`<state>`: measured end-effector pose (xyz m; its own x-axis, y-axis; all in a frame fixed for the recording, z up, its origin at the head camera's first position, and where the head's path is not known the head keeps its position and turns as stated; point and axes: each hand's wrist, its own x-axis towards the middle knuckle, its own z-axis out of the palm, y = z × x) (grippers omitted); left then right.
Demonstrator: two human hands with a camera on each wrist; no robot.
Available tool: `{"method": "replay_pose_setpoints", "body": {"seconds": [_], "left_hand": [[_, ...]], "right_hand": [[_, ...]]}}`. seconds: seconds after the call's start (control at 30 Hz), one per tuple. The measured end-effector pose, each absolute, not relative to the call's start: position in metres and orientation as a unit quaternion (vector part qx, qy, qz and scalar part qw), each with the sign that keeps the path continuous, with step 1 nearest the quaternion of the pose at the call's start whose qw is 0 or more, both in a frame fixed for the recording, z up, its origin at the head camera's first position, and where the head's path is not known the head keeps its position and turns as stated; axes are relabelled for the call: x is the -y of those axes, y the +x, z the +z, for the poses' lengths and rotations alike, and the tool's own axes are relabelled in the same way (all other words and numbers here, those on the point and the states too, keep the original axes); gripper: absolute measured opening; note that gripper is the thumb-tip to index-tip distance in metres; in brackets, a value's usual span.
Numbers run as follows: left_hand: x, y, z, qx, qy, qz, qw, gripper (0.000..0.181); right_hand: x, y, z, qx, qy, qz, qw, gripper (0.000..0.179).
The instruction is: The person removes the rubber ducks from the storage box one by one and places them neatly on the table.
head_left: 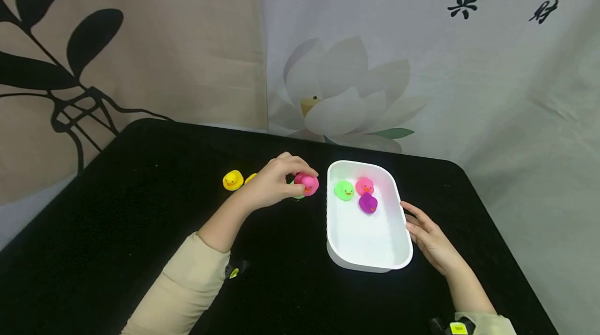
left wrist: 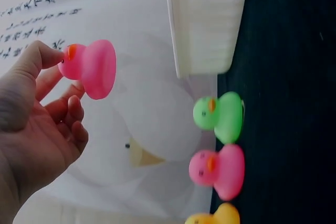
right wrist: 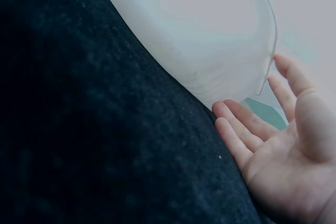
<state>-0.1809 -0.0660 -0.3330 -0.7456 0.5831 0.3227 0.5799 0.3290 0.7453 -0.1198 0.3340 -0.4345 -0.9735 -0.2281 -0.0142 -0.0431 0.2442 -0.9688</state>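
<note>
My left hand pinches a pink rubber duck by its head between thumb and fingers, held up off the table. In the left wrist view a green duck, a pink duck and a yellow duck stand in a row on the table. The white plastic bin sits to the right of the left hand, with a green duck, a pink duck and a purple duck inside. My right hand rests its extended fingertips against the bin's right side.
A black-covered table with rounded far corners lies under everything. Another yellow duck stands left of the left hand. Behind the table hangs a printed cloth backdrop with leaves, a lotus and characters.
</note>
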Motion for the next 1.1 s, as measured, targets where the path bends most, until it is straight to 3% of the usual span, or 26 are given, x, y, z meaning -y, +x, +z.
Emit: {"method": "replay_pose_setpoints", "body": {"seconds": [0.73,1.1], "left_hand": [[0.137,-0.191,-0.332,-0.821,0.331,0.464,-0.002,0.028],[0.175,-0.195,-0.331,-0.834,0.276,0.477,-0.011,0.028]], "right_hand": [[-0.334,-0.12,-0.435,-0.786,-0.083,-0.608,0.076,0.054],[-0.334,-0.119,-0.436,-0.783,-0.089,-0.611,0.073,0.053]]}}
